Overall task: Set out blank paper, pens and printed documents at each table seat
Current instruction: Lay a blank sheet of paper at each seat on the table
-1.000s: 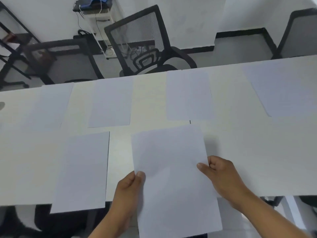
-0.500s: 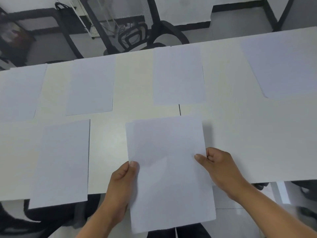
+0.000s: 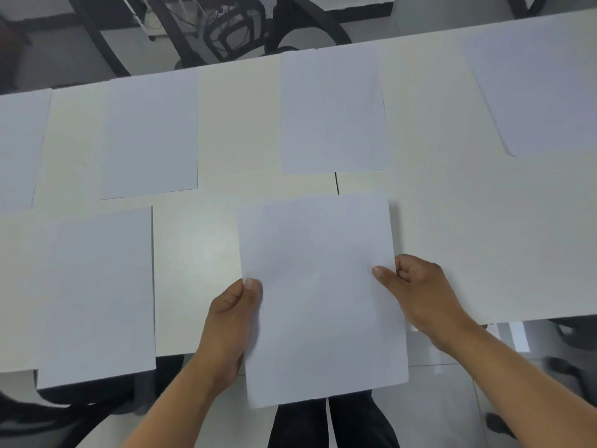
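Note:
I hold a blank white sheet of paper (image 3: 319,295) over the near edge of the white table (image 3: 484,247); its lower part hangs past the edge. My left hand (image 3: 232,315) pinches its left edge, thumb on top. My right hand (image 3: 416,289) pinches its right edge, fingers curled. A second sheet edge shows just under the held one at its top left. Several blank sheets lie flat on the table: one at near left (image 3: 100,295), one at far left (image 3: 150,135), one at far middle (image 3: 332,111), one at far right (image 3: 546,88).
A black mesh office chair (image 3: 239,30) stands behind the table's far edge. Another sheet (image 3: 19,147) is cut off at the left border. A dark seam (image 3: 336,182) marks where two tabletops meet. Dark chair parts (image 3: 97,402) sit below the near edge.
The view has tipped down and moved closer to the table. Both hands keep their hold on the sheet, which sits slightly further onto the table.

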